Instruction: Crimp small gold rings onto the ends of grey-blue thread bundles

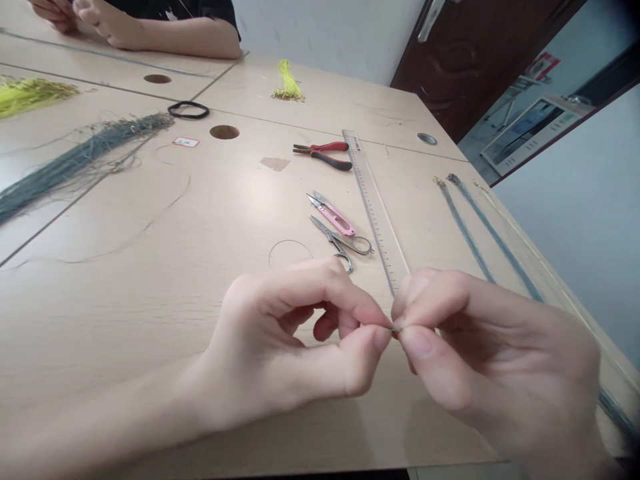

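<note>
Over the front of the table, my left hand (295, 340) and my right hand (500, 353) meet, thumb and forefinger pinched in each. Between the fingertips shows a tiny stretch of thin greenish thread (395, 329); the rest of it is hidden by the fingers. Just beyond my hands lie small silver scissors (334, 235) and pink thread snips (336, 217). A clear ruler (370, 193) runs away from my right hand. Farther off rest pliers (325, 152) with red and black handles.
A long bundle of grey-blue threads (75, 163) lies at left, near a black elastic band (189, 110). Yellow thread bundles (287, 80) sit farther back. Blue-grey strands (495, 237) line the right edge. Another person's forearm (190, 37) rests on the far side.
</note>
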Motion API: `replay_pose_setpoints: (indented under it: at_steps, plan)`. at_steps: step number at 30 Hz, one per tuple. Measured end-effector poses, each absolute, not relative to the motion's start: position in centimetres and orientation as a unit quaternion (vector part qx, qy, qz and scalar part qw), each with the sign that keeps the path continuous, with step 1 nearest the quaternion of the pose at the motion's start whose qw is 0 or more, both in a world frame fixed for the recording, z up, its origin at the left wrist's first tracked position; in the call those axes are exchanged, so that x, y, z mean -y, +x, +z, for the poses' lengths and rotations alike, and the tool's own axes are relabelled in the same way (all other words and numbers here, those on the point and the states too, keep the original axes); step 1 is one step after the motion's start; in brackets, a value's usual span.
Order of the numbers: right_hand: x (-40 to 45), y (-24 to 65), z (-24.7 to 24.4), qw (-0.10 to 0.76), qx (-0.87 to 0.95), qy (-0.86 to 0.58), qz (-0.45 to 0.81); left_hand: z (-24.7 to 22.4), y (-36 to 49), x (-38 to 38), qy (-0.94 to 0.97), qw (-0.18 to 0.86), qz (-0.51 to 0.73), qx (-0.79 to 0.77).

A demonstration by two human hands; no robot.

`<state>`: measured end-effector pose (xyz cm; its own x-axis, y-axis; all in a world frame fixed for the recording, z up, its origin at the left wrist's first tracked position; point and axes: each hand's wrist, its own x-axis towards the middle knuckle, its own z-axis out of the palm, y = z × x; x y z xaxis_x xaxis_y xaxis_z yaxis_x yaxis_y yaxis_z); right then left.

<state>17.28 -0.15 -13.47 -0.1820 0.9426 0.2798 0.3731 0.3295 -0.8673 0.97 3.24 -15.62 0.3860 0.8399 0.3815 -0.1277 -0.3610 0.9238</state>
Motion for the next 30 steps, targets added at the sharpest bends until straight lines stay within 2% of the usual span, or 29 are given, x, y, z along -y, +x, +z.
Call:
replay_pose_setpoints:
  at_steps: [30]
  plan:
    - [0.21,17.22,-13.44,0.428,0.700,-0.468,0.327,-15.64,0.88,-3.29,0.666,0.500,0.482,-0.271]
